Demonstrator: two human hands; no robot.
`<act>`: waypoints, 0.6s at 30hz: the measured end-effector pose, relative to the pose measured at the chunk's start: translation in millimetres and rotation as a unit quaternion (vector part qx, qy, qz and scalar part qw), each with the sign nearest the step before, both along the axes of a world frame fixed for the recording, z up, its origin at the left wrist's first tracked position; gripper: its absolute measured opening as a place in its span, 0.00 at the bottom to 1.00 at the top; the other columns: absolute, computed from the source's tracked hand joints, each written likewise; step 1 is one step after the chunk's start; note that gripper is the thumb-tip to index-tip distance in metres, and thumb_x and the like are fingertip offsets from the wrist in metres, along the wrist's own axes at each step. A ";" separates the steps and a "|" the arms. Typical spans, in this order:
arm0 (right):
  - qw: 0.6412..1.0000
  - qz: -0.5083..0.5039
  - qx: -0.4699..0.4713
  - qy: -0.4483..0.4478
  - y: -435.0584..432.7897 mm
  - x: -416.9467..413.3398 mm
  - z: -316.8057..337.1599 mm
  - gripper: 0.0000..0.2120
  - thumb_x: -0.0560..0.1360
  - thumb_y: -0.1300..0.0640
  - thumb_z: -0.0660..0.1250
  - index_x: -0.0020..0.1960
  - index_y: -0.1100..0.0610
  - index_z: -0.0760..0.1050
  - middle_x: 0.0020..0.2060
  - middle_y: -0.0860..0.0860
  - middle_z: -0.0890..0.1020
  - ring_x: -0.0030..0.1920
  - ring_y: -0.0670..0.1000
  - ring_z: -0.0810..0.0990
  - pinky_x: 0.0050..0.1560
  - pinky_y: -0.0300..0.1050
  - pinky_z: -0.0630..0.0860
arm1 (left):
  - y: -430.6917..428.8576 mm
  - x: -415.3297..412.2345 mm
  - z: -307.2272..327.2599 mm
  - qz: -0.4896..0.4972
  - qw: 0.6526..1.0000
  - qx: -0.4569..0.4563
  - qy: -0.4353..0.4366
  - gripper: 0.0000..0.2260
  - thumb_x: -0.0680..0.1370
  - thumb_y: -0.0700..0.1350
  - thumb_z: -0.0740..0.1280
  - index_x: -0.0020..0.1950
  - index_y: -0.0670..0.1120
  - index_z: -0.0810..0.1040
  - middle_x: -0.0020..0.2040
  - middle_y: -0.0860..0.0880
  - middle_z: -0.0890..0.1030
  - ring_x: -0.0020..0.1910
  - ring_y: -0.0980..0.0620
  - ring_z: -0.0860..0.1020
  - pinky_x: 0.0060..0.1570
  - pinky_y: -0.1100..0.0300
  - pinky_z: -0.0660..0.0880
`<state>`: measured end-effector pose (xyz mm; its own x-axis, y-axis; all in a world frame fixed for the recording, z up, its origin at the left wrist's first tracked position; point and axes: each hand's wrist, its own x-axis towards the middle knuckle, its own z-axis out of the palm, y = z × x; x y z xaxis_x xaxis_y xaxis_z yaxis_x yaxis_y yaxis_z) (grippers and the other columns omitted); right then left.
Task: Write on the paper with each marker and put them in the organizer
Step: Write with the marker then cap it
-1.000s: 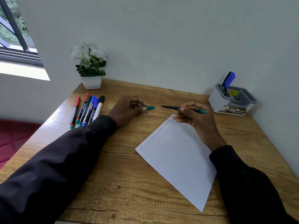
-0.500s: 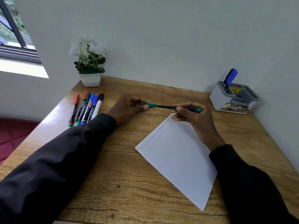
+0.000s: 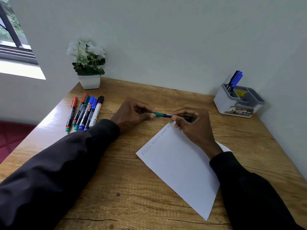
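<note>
At the far corner of the white paper sheet (image 3: 179, 163), the left hand (image 3: 131, 113) pinches the green plastic cap (image 3: 157, 115). The right hand (image 3: 194, 127) grips the slim black marker (image 3: 167, 115), fingers (image 3: 182, 113) curled round it. Coaxial alignment suggests capping before storage.

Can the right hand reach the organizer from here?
Probably yes: only bare desk lies between the right hand and the organizer, though the left hand also grips the green marker.
</note>
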<state>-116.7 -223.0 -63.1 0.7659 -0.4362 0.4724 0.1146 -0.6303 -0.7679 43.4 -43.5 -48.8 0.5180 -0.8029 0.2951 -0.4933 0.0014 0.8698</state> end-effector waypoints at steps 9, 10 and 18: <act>0.988 -0.038 -0.146 0.005 -1.7 -1.3 7.4 0.07 0.72 0.60 0.81 0.49 0.56 0.86 0.43 0.42 0.84 0.44 0.42 0.82 0.45 0.36 0.79 | -3.0 -5.7 -0.6 0.005 0.998 -0.044 0.047 0.08 0.72 0.39 0.74 0.51 0.39 0.84 0.45 0.46 0.86 0.45 0.50 0.83 0.44 0.65 0.80; 0.984 -0.056 -0.169 0.018 -1.6 -1.2 7.3 0.08 0.71 0.59 0.81 0.49 0.54 0.86 0.43 0.39 0.81 0.44 0.41 0.80 0.44 0.35 0.76 | -4.0 -6.7 0.0 0.004 0.997 -0.054 0.058 0.08 0.73 0.39 0.74 0.51 0.40 0.84 0.45 0.46 0.86 0.44 0.51 0.84 0.43 0.66 0.80; 0.958 -0.119 -0.259 0.016 -22.0 -6.5 15.9 0.13 0.77 0.65 0.74 0.61 0.59 0.81 0.50 0.53 0.85 0.50 0.55 0.80 0.47 0.36 0.67 | -23.4 -8.4 2.5 -0.007 0.980 -0.114 0.165 0.10 0.75 0.45 0.71 0.51 0.39 0.84 0.48 0.43 0.86 0.44 0.46 0.83 0.47 0.60 0.81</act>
